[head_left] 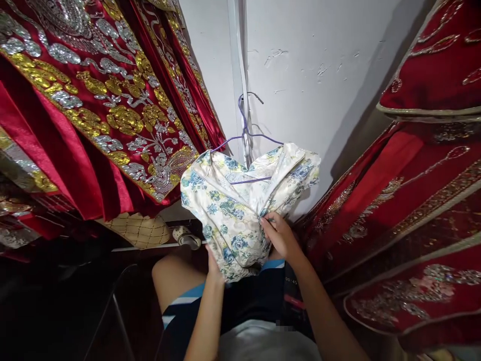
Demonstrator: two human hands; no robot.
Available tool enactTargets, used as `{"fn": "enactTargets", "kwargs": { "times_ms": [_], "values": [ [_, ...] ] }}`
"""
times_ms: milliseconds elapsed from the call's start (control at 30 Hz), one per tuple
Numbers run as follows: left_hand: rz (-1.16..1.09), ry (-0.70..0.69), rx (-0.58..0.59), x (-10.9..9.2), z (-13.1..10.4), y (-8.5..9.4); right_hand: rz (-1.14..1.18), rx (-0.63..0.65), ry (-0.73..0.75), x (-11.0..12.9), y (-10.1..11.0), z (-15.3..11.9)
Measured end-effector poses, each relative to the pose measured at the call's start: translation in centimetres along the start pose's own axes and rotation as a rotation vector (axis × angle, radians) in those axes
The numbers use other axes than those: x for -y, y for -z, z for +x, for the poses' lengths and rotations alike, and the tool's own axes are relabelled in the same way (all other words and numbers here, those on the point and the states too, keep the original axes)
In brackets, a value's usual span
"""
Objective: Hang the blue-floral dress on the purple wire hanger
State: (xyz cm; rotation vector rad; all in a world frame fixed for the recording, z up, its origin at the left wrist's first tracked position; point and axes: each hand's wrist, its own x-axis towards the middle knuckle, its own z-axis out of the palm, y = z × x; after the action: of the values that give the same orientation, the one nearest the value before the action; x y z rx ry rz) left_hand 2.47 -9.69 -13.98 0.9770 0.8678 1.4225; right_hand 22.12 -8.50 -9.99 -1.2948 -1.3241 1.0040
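Red embroidered garments (124, 105) hang to your left, more red fabric (398, 210) to your right, with a white wall (311, 75) between. The floral garment (236, 220) is on a purple hanger (245, 131) above your lap. Your right hand (277, 231) pinches its front below the neckline; your left hand (214, 265) holds its lower side, fingers partly hidden.

So here's the shirt (231, 213) on its hanger (244, 120), mid-scene, the wall (308, 85) behind on the far side. Draped garments (124, 95) line the left, more clothing (406, 170) the right; left hand (213, 263) at the shirt's near left edge, right hand (278, 234) at its front right.
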Motion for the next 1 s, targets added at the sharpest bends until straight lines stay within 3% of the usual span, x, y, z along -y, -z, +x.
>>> {"fn": "enactTargets", "kwargs": {
  "times_ms": [133, 200, 300, 400, 467, 533, 567, 633, 700, 767, 867, 1000],
  "values": [
    [0.017, 0.235, 0.067, -0.5, -1.4, 0.7, -0.063, 0.197, 0.057, 1.7, -0.8, 0.3],
    [0.056, 0.247, 0.005, -0.7, -1.5, 0.3, -0.055, 0.227, 0.084, 2.2, -1.0, 0.1],
    [0.041, 0.195, -0.115, 0.0, -1.0, -0.3, 0.037, 0.166, 0.044, 2.1, -0.7, -0.1],
    [0.090, 0.018, -0.368, 1.6, -0.2, -0.2, 0.219, 0.077, -0.011, 1.5, 0.0, -0.6],
    [0.208, -0.226, -0.589, 2.5, 0.0, 0.1, 0.288, 0.057, -0.030, 1.1, 0.3, -1.1],
    [0.385, -0.474, -0.691, 3.0, -0.2, 0.1, 0.288, 0.057, -0.038, 1.0, 0.1, -1.6],
    [0.477, -0.567, -0.667, 3.1, -0.4, -0.1, 0.274, 0.052, -0.035, 1.0, -0.1, -1.8],
    [0.612, -0.641, -0.483, 3.2, -0.5, -1.1, 0.234, 0.040, -0.032, 1.2, -0.8, -2.2],
    [0.625, -0.607, -0.259, 3.2, -0.4, -2.6, 0.200, 0.051, -0.033, 1.6, -1.5, -2.3],
    [0.564, -0.548, -0.137, 3.3, 0.0, -4.1, 0.190, 0.108, -0.025, 2.0, -1.9, -2.3],
    [0.512, -0.521, -0.108, 3.3, 0.6, -5.6, 0.226, 0.165, -0.033, 2.4, -1.9, -2.0],
    [0.539, -0.531, -0.073, 3.4, 0.5, -5.8, 0.270, 0.111, -0.076, 3.3, -0.8, -0.2]
  ]
}}
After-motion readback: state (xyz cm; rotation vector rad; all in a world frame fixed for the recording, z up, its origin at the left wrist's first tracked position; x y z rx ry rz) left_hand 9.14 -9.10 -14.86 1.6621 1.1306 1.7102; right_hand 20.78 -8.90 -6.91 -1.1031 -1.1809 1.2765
